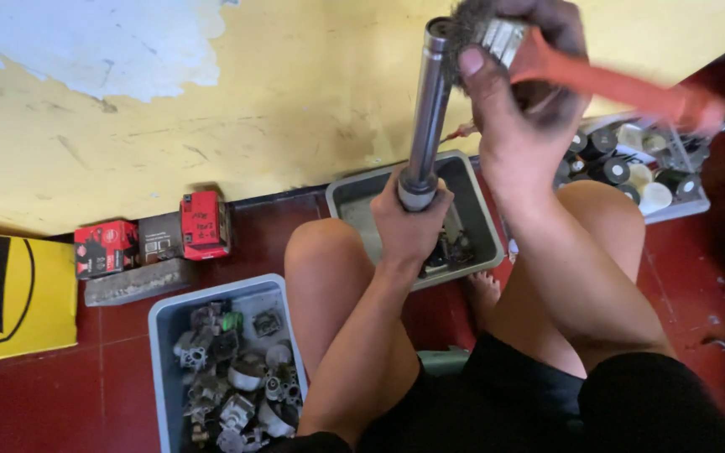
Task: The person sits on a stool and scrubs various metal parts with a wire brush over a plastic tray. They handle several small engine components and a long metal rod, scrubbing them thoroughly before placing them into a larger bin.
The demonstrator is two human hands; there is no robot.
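Observation:
My left hand (409, 220) grips the lower end of a long shiny metal tube (427, 105) and holds it upright in front of me. My right hand (518, 92) holds a wire brush with an orange handle (614, 84); its bristle head (467, 29) presses against the top of the tube. I sit with bare knees apart above a grey tray (484, 231) that holds a few metal parts.
A second grey tray (165, 323) full of several small engine parts stands at the lower left. Red and black boxes (153, 239) sit on a slab by the yellow wall. A clear tray of round black and white parts (669, 205) lies at the right. The floor is dark red tile.

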